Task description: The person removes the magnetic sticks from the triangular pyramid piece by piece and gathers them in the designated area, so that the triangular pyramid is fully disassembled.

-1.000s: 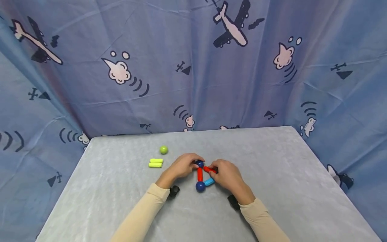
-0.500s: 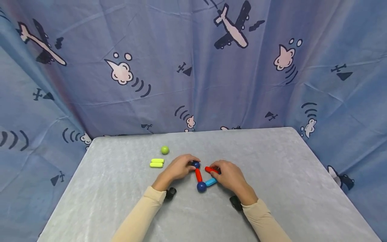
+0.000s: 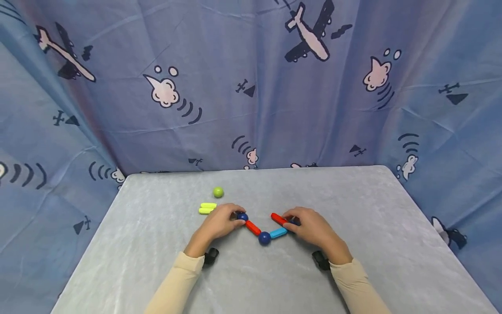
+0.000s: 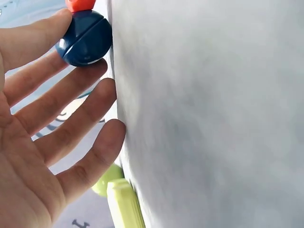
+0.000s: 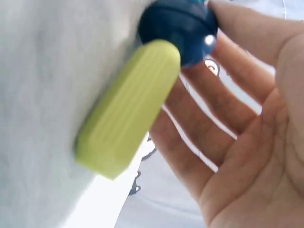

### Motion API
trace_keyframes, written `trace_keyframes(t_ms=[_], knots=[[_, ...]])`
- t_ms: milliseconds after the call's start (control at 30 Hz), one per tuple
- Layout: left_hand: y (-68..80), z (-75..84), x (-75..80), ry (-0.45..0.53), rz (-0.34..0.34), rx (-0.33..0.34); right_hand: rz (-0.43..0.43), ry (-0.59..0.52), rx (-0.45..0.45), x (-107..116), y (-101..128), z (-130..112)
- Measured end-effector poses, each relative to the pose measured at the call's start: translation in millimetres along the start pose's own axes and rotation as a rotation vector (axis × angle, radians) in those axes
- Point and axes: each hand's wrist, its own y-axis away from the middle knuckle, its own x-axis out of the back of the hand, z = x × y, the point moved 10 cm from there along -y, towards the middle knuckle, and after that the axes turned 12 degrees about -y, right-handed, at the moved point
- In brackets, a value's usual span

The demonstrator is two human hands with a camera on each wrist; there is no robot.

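Note:
My left hand (image 3: 219,220) pinches a dark blue ball (image 4: 88,38) between thumb and fingers. From that ball a red rod (image 3: 252,227) slants to a second dark blue ball (image 3: 264,238), which lies nearest my body. A light blue rod (image 3: 279,233) runs from there toward my right hand (image 3: 313,224). That hand grips a third dark blue ball (image 5: 178,31), with the thumb against its side. Another red rod (image 3: 279,219) points away to the upper left from beneath the right fingers. In the right wrist view, a yellow-green rod (image 5: 130,109) touches the third ball.
Beyond my left hand, two yellow-green rods (image 3: 208,206) lie side by side on the grey tabletop (image 3: 251,279). A light green ball (image 3: 218,192) sits farther back. A blue patterned curtain (image 3: 219,87) hangs behind the table's far edge.
My left hand has carried its ball leftward, swinging the attached red rod from nearly straight to slanted. My right hand has shifted rightward with its ball, so the chain is spread wider.

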Motion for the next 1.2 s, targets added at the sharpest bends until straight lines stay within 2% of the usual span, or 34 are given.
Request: trace_keyframes(t_ms=[267, 567, 967, 1200], knots=[[9.4, -1.9, 1.7, -0.043, 0.035, 0.004, -0.042, -0.047, 0.048, 7, 9, 9], [25.4, -0.8, 0.9, -0.083, 0.012, 0.026, -0.039, -0.121, 0.06, 8, 17, 18], [42.2, 2.6, 2.5, -0.096, 0.05, 0.027, -0.044, -0.097, 0.031, 11, 18, 20], [52.1, 4.7, 10.7, -0.161, 0.136, 0.024, -0.042, -0.084, 0.031, 8, 14, 20]])
